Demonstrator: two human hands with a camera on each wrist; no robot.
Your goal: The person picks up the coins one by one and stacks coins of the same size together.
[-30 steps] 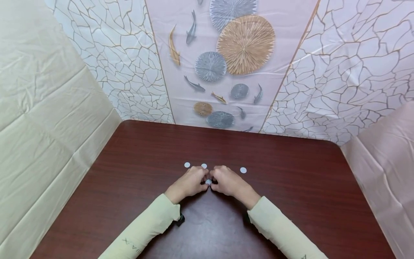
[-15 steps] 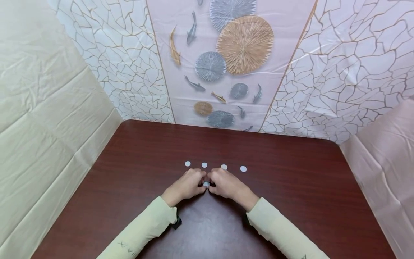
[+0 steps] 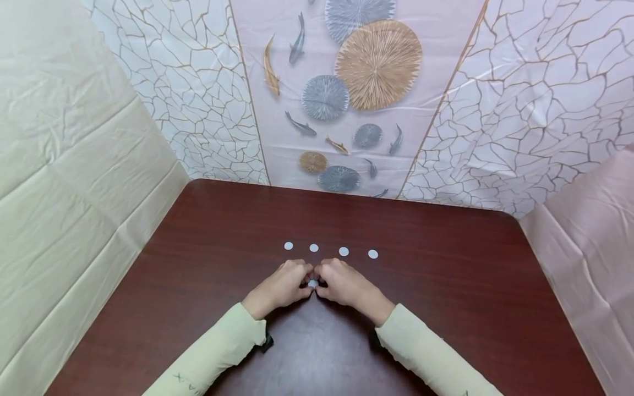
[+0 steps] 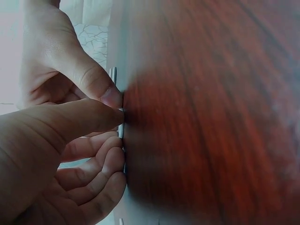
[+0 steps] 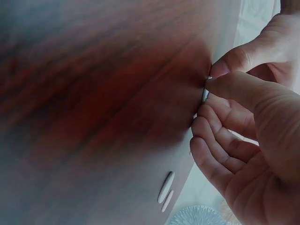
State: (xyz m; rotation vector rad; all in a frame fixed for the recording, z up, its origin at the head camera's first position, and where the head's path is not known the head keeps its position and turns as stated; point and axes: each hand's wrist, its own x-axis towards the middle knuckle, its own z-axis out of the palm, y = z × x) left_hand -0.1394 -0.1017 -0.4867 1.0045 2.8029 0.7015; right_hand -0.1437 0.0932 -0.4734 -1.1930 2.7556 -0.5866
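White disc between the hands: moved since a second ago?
Yes: in the head view, the held disc shifted nearer the wearer and slightly left, judged against the rightmost disc.

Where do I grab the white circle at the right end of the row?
I'd probably pinch the white circle by its rim, reaching down from its right side. It lies flat and looks thin, so the edge is the likeliest hold, and its neighbour sits on its left.
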